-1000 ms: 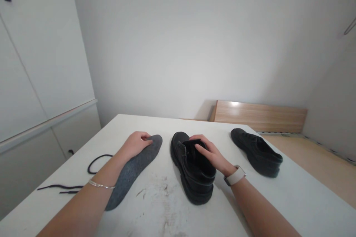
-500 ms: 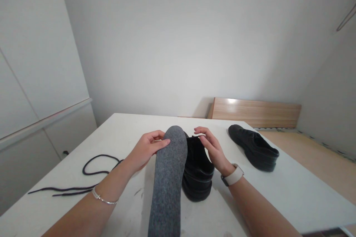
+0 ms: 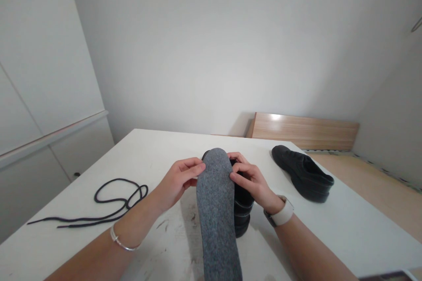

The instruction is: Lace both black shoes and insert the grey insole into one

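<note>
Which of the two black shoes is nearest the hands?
The middle shoe, partly hidden behind the grey insole that the left hand and right hand hold. The other shoe stands apart at the right, untouched.

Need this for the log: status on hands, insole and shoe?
Hands: left hand and right hand pinch the grey insole at its toe end. Insole held over the black shoe on the table. Clear of them: second shoe right, lace left.

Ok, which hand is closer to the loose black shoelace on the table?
Left. The left hand holds the left edge of the grey insole, toward the shoelace; the right hand holds its right edge, farther off.
</note>
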Demonstrator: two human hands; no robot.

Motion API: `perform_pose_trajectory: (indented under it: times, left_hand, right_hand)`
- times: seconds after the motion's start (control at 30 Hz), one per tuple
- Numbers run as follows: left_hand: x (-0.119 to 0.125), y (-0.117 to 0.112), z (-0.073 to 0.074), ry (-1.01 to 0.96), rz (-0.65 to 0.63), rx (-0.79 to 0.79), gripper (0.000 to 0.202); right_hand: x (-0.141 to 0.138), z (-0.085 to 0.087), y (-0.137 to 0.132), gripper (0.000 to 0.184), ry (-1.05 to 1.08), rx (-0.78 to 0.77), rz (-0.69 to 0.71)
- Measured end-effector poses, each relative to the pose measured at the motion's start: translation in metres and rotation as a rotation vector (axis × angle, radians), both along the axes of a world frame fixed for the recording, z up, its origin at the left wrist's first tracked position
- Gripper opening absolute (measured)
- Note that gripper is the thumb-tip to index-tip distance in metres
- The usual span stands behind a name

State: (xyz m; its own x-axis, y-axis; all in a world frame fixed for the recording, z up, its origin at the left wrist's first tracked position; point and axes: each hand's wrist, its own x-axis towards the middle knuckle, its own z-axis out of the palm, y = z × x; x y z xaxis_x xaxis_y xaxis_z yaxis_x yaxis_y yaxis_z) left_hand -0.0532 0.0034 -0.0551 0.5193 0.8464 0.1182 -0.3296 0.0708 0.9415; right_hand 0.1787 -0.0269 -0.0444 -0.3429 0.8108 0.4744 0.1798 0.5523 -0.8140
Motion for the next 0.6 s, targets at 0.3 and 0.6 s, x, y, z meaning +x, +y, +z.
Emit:
perform_pose_trajectory:
  times: [0.3, 0.6]
  left_hand:
    - [-0.0028, 0.0003, -0.0006, -0.066, -0.066, -0.047, 0.031]
    - [-0.0028, 0.0008, 0.0010, -0.026, -0.010, 0.004, 0.026]
  right_hand:
    - [0.0008, -0.0027, 0.0013, 0.025, 0.059, -0.006, 0.029]
    - [0.0007, -0.0034, 0.0019, 0.026, 0.042, 0.026, 0.021]
